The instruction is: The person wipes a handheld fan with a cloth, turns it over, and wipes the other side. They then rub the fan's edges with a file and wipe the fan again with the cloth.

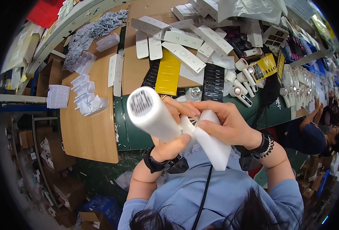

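My left hand [163,150] is closed around a white rounded device [154,117] with a dark slotted grille on its raised end, which looks like a handheld fan. Closed on a smooth white tapered piece [214,148] is my right hand [231,124], its thumb pressed on top. The two white parts meet between my hands, where thin ribs like a fan guard show. Whether they are joined there, I cannot tell, as my fingers cover part of it. Both hands are above the table's near edge, in front of my chest.
White cartons [185,56] pile up at the back. Beyond my hands lie a yellow tray [168,73] and a black tray [213,80]. White handheld fans [240,94] lie on the right. White molded inserts [86,94] and grey cords [96,32] are at left. A person [311,134] sits far right.
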Demonstrator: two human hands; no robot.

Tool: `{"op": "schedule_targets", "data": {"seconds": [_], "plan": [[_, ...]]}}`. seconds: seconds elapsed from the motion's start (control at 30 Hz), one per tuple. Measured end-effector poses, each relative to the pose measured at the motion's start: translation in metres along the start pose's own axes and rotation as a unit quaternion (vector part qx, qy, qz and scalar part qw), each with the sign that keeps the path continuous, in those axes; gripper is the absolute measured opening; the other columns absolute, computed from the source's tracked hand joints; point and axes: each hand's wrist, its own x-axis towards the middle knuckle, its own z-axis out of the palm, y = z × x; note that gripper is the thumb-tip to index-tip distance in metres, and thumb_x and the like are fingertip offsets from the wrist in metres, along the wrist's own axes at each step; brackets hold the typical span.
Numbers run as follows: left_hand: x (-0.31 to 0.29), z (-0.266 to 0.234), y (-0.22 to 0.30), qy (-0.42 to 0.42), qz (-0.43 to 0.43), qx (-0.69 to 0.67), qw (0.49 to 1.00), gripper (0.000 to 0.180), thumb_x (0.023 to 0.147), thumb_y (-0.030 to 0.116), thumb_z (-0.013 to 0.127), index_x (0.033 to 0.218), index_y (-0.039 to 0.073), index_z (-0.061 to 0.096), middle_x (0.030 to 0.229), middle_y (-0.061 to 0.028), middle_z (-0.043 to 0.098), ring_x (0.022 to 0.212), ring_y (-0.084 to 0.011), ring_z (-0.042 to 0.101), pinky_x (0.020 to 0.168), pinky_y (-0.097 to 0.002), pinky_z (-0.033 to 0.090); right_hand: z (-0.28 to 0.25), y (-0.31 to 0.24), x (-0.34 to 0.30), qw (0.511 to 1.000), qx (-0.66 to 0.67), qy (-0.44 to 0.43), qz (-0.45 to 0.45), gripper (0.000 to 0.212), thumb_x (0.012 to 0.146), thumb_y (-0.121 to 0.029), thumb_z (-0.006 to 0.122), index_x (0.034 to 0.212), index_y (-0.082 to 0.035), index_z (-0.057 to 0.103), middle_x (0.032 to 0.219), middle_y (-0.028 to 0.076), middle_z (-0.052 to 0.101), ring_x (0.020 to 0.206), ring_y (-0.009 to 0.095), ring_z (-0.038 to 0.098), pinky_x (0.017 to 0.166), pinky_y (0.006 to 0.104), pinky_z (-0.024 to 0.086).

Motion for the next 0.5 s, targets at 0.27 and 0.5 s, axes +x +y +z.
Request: {"op": "schedule_targets", "data": {"seconds": [0.27, 0.5], "plan": [[0.006, -0.002, -0.001, 0.035, -0.045, -0.214, 0.975, 0.034, 0.052, 0.015, 0.056, 0.078, 0.007, 0.036, 0.081, -0.0141, 0.048, 0.082, -0.0285, 0.053, 0.086, -0.0429, 0.043, 0.002, 0.009, -0.01, 0.998, 0.004, -0.005, -0.065, 0.071, 0.075, -0.021, 0.072, 0.133, 0.002, 0.037, 0.121, 0.011, 0.054, 0.103, 0.012, 0.054, 0.086, 0.0266, 0.044], [0.005, -0.001, 0.0, 0.041, -0.036, -0.22, 0.974, 0.035, 0.05, 0.016, 0.056, 0.077, 0.007, 0.036, 0.08, -0.0135, 0.048, 0.081, -0.0291, 0.053, 0.086, -0.0431, 0.042, 0.007, -0.004, -0.016, 0.991, 0.129, 0.031, -0.021, 0.076, 0.067, -0.023, 0.079, 0.129, 0.0, 0.041, 0.108, 0.01, 0.058, 0.092, 0.01, 0.055, 0.079, 0.0238, 0.044]]}}
